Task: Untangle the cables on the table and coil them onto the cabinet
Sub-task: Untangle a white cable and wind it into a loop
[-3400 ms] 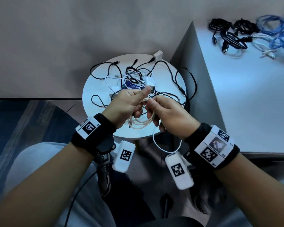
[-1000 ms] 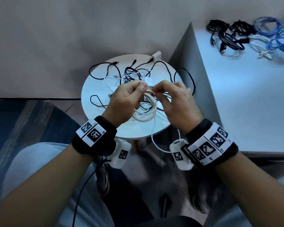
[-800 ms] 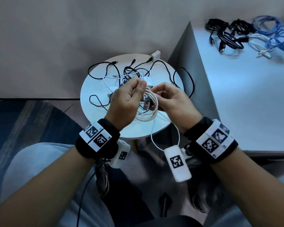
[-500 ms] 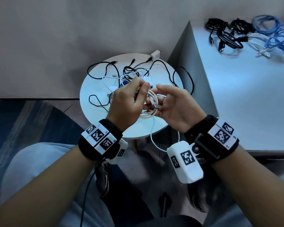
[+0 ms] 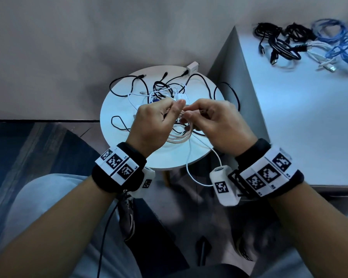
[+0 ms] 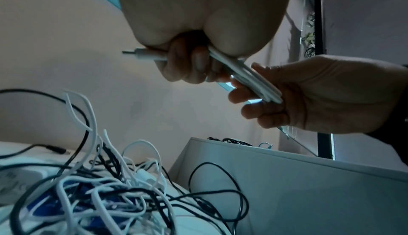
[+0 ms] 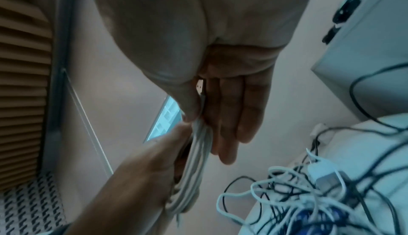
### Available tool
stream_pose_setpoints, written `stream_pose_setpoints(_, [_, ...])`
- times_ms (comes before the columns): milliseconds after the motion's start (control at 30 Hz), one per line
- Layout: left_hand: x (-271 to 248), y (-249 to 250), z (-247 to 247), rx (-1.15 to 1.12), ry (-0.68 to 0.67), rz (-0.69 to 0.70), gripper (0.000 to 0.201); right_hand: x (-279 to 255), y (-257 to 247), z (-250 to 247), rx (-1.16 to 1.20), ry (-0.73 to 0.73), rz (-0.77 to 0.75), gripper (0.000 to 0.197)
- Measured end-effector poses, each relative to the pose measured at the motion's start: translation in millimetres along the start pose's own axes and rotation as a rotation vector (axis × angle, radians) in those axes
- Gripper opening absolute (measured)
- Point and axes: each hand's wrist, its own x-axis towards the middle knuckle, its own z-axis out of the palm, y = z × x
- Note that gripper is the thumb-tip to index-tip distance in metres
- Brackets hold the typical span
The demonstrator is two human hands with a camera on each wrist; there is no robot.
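Round white table point(image 5: 129, 157) carrying tangled cables point(image 5: 169, 91) | left hand point(image 5: 153, 125) gripping white cable coil point(image 5: 179, 137) above it | right hand point(image 5: 219, 125) pinching the coil's strands | advice: keeping loops even, tucking USB plug point(image 7: 199, 87) before moving to cabinet point(image 5: 309, 117).

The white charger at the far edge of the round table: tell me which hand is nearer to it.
Right, narrowly. The right hand sits below the white charger, slightly to its right; the left hand sits farther off, down to its left. Both hold the white cable coil.
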Motion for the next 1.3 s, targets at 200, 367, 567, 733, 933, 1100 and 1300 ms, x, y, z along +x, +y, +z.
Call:
stream_pose_setpoints(200, [5, 4, -9, -0.094, -0.159, 0.053, 0.033, 1, -8, -22, -0.011, -0.008, 0.016, 0.015])
stream_pose_setpoints(367, [4, 2, -12, -0.053, -0.094, 0.145, 0.027, 2, -10, -26, 0.324, -0.112, 0.176, 0.01])
stream_pose_setpoints(567, [3, 2, -11, -0.136, -0.139, 0.027, 0.024, 3, -8, -29, 0.387, -0.094, 0.157, 0.011])
stream_pose_setpoints(733, [1, 1, -16, -0.597, -0.409, -0.234, 0.013, 4, 1, -30, 0.462, 0.065, 0.2, 0.012])
stream_pose_setpoints(933, [5, 5, -15, -0.807, -0.268, -0.388, 0.022, 4, 1, -14, 0.615, 0.051, 0.361, 0.023])
stream_pose_setpoints(1100, [4, 0, -8, -0.757, -0.191, -0.462, 0.031, -4, 3, 14, 0.713, -0.026, 0.47, 0.039])
stream_pose_setpoints(1300, [3, -4, -5, -0.608, -0.168, -0.364, 0.03, -5, 2, 15, 0.853, 0.042, 0.529, 0.036])
